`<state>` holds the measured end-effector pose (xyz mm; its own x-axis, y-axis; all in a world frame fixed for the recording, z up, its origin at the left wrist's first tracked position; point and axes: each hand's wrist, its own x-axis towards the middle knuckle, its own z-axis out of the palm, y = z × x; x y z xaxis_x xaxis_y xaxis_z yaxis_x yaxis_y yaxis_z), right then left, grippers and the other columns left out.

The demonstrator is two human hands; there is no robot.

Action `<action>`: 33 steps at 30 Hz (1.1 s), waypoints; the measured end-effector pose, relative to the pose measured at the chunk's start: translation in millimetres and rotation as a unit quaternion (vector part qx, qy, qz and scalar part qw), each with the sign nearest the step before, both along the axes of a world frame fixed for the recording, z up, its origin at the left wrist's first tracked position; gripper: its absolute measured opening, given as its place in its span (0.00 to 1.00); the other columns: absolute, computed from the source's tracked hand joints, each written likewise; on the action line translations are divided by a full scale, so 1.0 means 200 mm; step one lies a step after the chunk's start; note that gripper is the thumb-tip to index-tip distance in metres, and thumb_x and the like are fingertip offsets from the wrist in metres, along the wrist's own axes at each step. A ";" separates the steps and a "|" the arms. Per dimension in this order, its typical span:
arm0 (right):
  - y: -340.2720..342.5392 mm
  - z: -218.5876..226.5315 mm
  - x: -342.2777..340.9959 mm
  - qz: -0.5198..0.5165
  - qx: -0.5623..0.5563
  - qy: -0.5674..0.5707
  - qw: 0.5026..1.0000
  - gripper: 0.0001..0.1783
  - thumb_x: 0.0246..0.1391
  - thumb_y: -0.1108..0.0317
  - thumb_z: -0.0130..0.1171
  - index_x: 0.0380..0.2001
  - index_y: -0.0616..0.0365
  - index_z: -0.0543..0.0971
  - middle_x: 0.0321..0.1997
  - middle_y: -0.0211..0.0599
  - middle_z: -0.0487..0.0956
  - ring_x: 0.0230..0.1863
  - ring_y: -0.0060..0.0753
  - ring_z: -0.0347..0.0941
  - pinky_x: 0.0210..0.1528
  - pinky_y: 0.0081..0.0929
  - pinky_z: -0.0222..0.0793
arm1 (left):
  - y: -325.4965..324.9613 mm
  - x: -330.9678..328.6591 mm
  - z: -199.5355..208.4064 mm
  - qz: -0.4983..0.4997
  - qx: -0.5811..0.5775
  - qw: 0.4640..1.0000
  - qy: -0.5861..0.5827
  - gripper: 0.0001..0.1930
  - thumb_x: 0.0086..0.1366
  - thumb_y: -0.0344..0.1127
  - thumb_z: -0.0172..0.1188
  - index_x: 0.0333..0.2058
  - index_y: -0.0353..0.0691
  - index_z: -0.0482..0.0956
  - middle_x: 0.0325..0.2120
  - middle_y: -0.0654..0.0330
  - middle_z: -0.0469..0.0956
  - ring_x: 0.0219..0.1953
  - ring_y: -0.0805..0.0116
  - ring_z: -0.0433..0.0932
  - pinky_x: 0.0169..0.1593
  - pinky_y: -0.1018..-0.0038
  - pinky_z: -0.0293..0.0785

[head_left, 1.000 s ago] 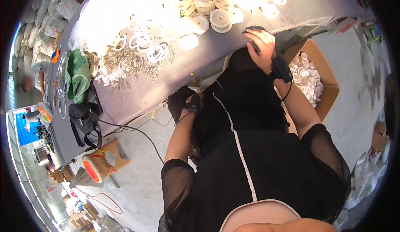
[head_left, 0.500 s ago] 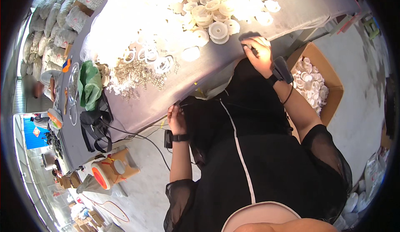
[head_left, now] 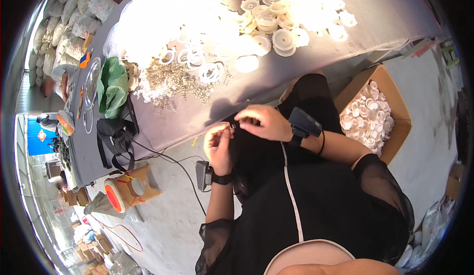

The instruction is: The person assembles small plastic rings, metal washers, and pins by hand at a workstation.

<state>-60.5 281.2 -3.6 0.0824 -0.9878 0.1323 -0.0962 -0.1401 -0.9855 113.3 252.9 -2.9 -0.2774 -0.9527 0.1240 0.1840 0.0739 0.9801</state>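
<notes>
Above my lap, close to the table's near edge, my left hand (head_left: 218, 144) is raised with thumb and fingers pinched together. A small shiny piece (head_left: 233, 126) shows at its fingertips, too small to name. My right hand (head_left: 261, 121) is just to the right, its fingers curved toward the left fingertips and apart from the thumb; I see nothing held in it. On the table beyond lie a heap of small metal springs (head_left: 170, 82), some white rings (head_left: 212, 71) and a pile of round whitish plastic parts (head_left: 283, 40).
A carton (head_left: 401, 122) of white plastic parts (head_left: 368, 114) stands on the floor at my right. Left on the table are a green cloth or bag (head_left: 112, 87) and a black bag (head_left: 113, 137) with a cable. An orange-and-tan box (head_left: 133, 188) stands below. Bright light washes out the table's middle.
My right hand has moved left from the table edge to meet my left hand. The left hand has risen slightly and turned into a pinch. The view has shifted a little.
</notes>
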 end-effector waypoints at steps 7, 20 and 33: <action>-0.46 0.16 -0.18 -0.155 -0.220 0.279 0.922 0.08 0.47 0.72 0.56 0.33 0.57 0.76 0.28 0.38 0.76 0.31 0.41 0.72 0.32 0.33 0.68 | -0.14 0.01 0.01 0.062 0.001 0.994 0.094 0.05 0.63 0.26 0.51 0.37 0.36 0.73 0.33 0.54 0.77 0.26 0.74 0.73 0.32 0.78 0.71; -1.12 0.14 -0.05 -0.036 -0.211 0.457 0.863 0.04 0.45 0.67 0.56 0.26 0.51 0.78 0.27 0.31 0.76 0.36 0.37 0.69 0.40 0.31 0.67 | -0.36 0.12 -0.09 0.142 -0.005 0.987 0.072 0.04 0.61 0.24 0.54 0.36 0.34 0.73 0.31 0.56 0.77 0.29 0.74 0.76 0.34 0.79 0.74; -1.15 0.16 0.01 -0.060 -0.134 0.407 0.902 0.10 0.47 0.62 0.56 0.24 0.59 0.75 0.24 0.44 0.76 0.28 0.45 0.74 0.29 0.35 0.69 | -0.42 0.13 -0.06 0.135 0.044 0.976 0.162 0.07 0.60 0.21 0.53 0.37 0.35 0.75 0.36 0.54 0.78 0.32 0.69 0.77 0.41 0.75 0.74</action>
<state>-58.0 51.7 29.0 0.1551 -0.9377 0.3109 -0.8026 -0.3031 -0.5137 139.3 169.8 -14.6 0.0262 -0.9966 0.0782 0.4716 0.0813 0.8780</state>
